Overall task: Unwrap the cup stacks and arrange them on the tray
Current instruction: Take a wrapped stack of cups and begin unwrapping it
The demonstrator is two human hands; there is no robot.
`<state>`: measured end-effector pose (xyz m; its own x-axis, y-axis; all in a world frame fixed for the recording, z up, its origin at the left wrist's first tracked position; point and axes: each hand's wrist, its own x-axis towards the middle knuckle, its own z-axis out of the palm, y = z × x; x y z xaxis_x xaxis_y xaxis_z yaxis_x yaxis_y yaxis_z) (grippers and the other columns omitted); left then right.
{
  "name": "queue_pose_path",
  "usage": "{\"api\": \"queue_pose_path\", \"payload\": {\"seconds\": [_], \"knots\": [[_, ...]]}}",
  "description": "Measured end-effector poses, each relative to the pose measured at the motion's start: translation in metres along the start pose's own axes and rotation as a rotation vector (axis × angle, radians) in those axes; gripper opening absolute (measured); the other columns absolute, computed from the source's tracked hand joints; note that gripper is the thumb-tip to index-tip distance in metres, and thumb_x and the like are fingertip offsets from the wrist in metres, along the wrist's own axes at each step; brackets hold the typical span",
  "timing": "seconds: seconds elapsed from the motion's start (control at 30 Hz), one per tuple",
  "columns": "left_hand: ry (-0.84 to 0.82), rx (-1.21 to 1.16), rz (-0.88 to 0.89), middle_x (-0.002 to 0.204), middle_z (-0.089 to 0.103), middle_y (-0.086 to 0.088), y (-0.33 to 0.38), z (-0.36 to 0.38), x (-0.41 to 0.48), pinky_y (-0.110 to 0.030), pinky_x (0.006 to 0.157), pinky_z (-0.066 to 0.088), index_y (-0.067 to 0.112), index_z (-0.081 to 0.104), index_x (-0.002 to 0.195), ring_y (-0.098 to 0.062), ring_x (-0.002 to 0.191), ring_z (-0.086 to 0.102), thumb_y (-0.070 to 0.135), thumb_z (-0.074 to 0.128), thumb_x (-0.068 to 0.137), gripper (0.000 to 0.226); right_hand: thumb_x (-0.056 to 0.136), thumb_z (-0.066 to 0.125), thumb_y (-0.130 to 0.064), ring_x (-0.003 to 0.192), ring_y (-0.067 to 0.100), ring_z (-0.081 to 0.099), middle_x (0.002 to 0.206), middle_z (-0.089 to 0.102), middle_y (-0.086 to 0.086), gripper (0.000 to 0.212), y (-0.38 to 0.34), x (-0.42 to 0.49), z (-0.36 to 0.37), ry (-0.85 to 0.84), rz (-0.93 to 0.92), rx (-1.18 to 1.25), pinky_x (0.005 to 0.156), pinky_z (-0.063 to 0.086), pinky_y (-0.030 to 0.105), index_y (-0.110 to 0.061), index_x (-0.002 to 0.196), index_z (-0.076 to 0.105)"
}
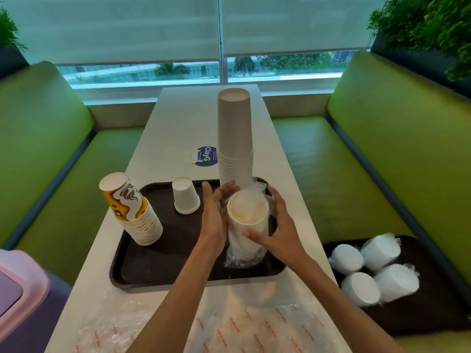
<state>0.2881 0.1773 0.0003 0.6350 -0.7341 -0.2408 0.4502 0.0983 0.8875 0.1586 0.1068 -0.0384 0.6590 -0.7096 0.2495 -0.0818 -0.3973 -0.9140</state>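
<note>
Green booth, white desk [178,128]. Film-wrapped white paper cup stack [247,212] upright on dark brown plastic tray [119,263], right half. Right hand [280,233] fingers curl round it; left hand [216,212] fingers straight, pressing side. Risk: tugging film tilts stack into tall white cup tower [234,128] just behind, likely toppling it.

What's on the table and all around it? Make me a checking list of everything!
Surface: white table, dark tray on it.
Job's things: tall white stack, yellow stack and small white cup stand upside down on tray; wrapped stack in plastic.
Clutter: empty wrappers at near edge; round sticker.
Hands: left hand flat against wrapped stack; right hand grips it.
Cables: nothing seen.
Surroundings: green benches, window, plants; second tray with four wrapped bundles on right bench.
</note>
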Motion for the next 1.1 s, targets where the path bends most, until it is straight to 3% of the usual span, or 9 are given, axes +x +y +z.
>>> {"api": "queue_pose_path", "payload": {"seconds": [0.17, 0.37, 0.53, 0.63, 0.73, 0.83, 0.9, 1.03, 1.1], "knots": [[0.058, -0.057, -0.015, 0.097, 0.073, -0.006, -0.011, 0.015, -0.013, -0.034, 0.089, 0.051, 0.023, 0.070, 0.093, -0.022, 0.098, 0.065, 0.057, 0.018, 0.097, 0.062, 0.071, 0.062, -0.074, 0.126, -0.009, 0.041, 0.137, 0.041, -0.020, 0.088, 0.000, -0.006, 0.024, 0.037, -0.033, 0.097, 0.102, 0.035, 0.010, -0.037, 0.140, 0.021], [0.145, -0.061, -0.032, 0.093, 0.068, 0.003, -0.030, 0.012, -0.011, -0.023, 0.072, 0.050, 0.027, 0.065, 0.093, -0.014, 0.093, 0.062, 0.053, 0.022, 0.099, 0.050, 0.078, 0.054, -0.074, 0.129, -0.009, 0.039, 0.140, 0.038, -0.016, 0.089, 0.025, -0.009, 0.032, 0.028, -0.005, 0.057, 0.106, 0.036, 0.014, -0.025, 0.144, 0.018], [0.196, -0.017, -0.036, 0.091, 0.066, 0.004, -0.044, 0.009, -0.011, -0.023, 0.071, 0.048, 0.027, 0.062, 0.091, -0.011, 0.088, 0.060, 0.049, 0.025, 0.100, 0.044, 0.085, 0.055, -0.063, 0.134, 0.004, 0.040, 0.144, 0.040, -0.008, 0.083, 0.047, -0.016, 0.027, -0.134, 0.025, 0.006, 0.108, 0.037, 0.024, -0.024, 0.147, 0.018], [0.193, 0.013, -0.044, 0.087, 0.064, 0.005, -0.046, 0.009, -0.011, -0.022, 0.071, 0.047, 0.027, 0.061, 0.087, -0.008, 0.085, 0.059, 0.044, 0.025, 0.102, 0.042, 0.083, 0.050, -0.069, 0.129, -0.005, 0.041, 0.139, 0.042, -0.015, 0.091, 0.046, -0.013, 0.016, -0.252, 0.048, -0.091, 0.104, 0.038, 0.017, -0.013, 0.148, 0.020], [0.186, 0.114, -0.044, 0.088, 0.064, 0.004, -0.051, 0.003, -0.008, -0.025, 0.078, 0.048, 0.024, 0.060, 0.086, -0.013, 0.089, 0.059, 0.036, 0.030, 0.103, 0.037, 0.079, 0.043, -0.080, 0.122, 0.008, 0.049, 0.129, 0.047, -0.012, 0.091, 0.043, -0.009, 0.000, -0.335, -0.026, -0.239, 0.099, 0.043, 0.024, -0.013, 0.139, 0.037], [0.221, 0.202, 0.033, 0.090, 0.065, -0.002, -0.051, -0.007, -0.002, -0.034, 0.088, 0.047, 0.019, 0.061, 0.084, -0.022, 0.096, 0.059, 0.027, 0.036, 0.102, 0.032, 0.075, 0.060, -0.070, 0.124, -0.012, 0.039, 0.135, 0.037, -0.027, 0.084, 0.028, -0.012, -0.013, -0.260, -0.050, -0.197, 0.101, 0.035, 0.010, -0.033, 0.141, 0.024], [0.261, 0.145, 0.078, 0.098, 0.068, -0.005, -0.037, -0.007, 0.000, -0.034, 0.092, 0.050, 0.017, 0.064, 0.095, -0.022, 0.101, 0.062, 0.028, 0.035, 0.103, 0.032, 0.072, 0.064, -0.066, 0.124, -0.018, 0.034, 0.138, 0.036, -0.025, 0.084, 0.010, -0.013, -0.014, -0.121, -0.056, -0.086, 0.097, 0.030, 0.002, -0.037, 0.139, 0.022], [0.227, 0.023, 0.171, 0.094, 0.069, -0.004, 0.000, 0.016, -0.002, -0.032, 0.090, 0.050, 0.015, 0.065, 0.095, -0.018, 0.094, 0.064, 0.035, 0.028, 0.103, 0.043, 0.074, 0.052, -0.079, 0.126, -0.002, 0.045, 0.137, 0.046, -0.003, 0.098, -0.015, -0.004, 0.008, 0.053, -0.082, 0.084, 0.103, 0.037, 0.013, -0.012, 0.142, 0.030], [0.211, 0.018, 0.173, 0.090, 0.070, -0.001, 0.004, 0.028, -0.005, -0.034, 0.089, 0.050, 0.017, 0.067, 0.090, -0.017, 0.093, 0.064, 0.040, 0.024, 0.103, 0.051, 0.076, 0.049, -0.079, 0.123, -0.007, 0.046, 0.134, 0.046, -0.009, 0.087, -0.019, -0.004, 0.019, 0.070, -0.059, 0.123, 0.101, 0.040, 0.013, -0.025, 0.141, 0.027]]}}
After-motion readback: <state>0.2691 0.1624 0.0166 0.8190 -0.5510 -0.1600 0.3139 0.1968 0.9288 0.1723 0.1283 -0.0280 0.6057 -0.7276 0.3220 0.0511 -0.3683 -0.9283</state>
